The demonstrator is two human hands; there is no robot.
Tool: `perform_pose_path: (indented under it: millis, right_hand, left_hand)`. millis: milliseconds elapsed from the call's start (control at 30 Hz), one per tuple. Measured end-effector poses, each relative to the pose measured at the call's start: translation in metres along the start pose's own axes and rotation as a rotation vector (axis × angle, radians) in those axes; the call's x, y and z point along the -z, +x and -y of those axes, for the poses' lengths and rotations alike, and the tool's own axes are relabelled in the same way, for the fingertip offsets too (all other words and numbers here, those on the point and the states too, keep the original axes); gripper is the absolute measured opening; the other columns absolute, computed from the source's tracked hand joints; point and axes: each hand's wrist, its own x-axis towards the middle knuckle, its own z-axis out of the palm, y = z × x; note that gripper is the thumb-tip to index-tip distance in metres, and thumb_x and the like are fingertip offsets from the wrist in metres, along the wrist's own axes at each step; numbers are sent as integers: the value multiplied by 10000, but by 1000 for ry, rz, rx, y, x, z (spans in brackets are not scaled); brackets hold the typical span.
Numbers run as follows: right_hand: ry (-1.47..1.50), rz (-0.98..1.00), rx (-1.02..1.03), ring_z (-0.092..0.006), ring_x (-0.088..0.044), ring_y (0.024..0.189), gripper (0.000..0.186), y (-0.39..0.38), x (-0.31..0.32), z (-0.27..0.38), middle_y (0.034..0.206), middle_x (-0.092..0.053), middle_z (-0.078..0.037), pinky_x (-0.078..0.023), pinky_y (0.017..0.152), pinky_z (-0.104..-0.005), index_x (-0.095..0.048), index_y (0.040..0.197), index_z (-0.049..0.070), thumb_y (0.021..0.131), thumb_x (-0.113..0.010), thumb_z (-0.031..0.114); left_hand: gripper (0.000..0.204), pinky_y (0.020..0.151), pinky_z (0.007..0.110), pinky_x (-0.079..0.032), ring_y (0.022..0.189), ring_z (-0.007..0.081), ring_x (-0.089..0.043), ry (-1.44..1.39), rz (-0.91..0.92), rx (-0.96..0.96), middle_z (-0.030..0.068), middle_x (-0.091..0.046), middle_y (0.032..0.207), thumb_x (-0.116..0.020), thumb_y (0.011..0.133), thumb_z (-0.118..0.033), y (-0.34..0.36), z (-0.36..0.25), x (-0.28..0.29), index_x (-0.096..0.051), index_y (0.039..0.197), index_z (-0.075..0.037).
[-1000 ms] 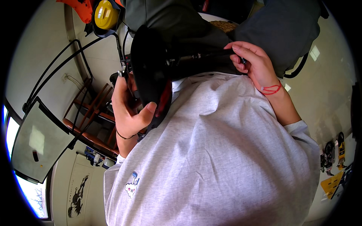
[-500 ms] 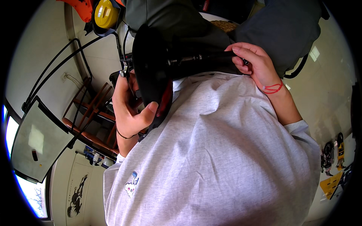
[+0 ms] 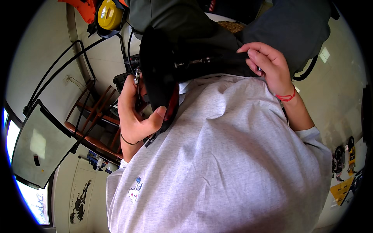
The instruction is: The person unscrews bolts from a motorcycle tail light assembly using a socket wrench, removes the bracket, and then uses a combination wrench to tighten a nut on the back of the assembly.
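A tool with a black round disc (image 3: 157, 70) and a red part behind it is held upright in front of my lap. My left hand (image 3: 134, 110) is closed round its left side, the thumb pressed on the disc's lower rim. From the disc a dark rod (image 3: 198, 61) with shiny metal sections runs to the right. At the rod's far end my right hand (image 3: 268, 64) is closed in a pinch, with thumb and forefinger on its black tip. A small shiny bit shows under those fingers; its kind is unclear. The disc hides several of my left fingers.
A yellow hard hat (image 3: 108, 15) lies at the top left beside an orange item (image 3: 81, 9). Wooden chairs (image 3: 97, 112) stand at the left, near a glass panel (image 3: 40, 147) in a black frame. Several small tools (image 3: 345, 157) lie at the right.
My right hand has shifted a little to the right and turned, so the rod's end is now covered. My left hand and the disc have moved slightly right.
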Motion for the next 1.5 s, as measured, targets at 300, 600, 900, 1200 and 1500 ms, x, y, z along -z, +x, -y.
perform_pose_path:
  millis: [300,600,900,1200,1500]
  right_hand:
    - [189,-21,-374,-19,-380,589,261,10,1,6,708,-515,40,-290,518,-194,-701,1115,12,1042,-543,207]
    - [175,153,-456,-41,-462,699,329,7,15,3,822,-562,22,-358,614,-189,-613,1278,9,1038,-547,224]
    - [76,207,-494,-19,-516,732,300,18,34,-16,887,-608,27,-394,596,-171,-629,1301,55,1033,-572,177]
    - [10,152,-504,-10,-493,698,298,24,32,-14,874,-599,19,-330,527,-149,-638,1305,38,1028,-570,126]
    - [31,159,-519,-7,-441,620,291,25,39,-19,923,-588,6,-283,497,-158,-638,1299,27,1033,-573,125]
  left_hand:
    - [507,569,229,-297,684,86,-353,70,54,-58,-20,-411,786,-784,586,-276,2,5,6,-417,869,-71]
    - [543,660,259,-438,789,139,-520,69,193,-115,87,-617,1048,-846,640,-275,4,-1,-4,-504,970,-11]
    - [217,730,332,-509,869,266,-640,318,190,-402,140,-634,1000,-688,929,-148,25,4,10,-677,1080,9]
    - [176,603,338,-523,782,212,-638,787,113,-633,11,-608,844,-739,868,-185,34,13,12,-708,1036,-144]
    - [161,603,326,-523,799,188,-639,759,51,-681,-11,-589,840,-755,837,-195,38,27,7,-707,987,-164]
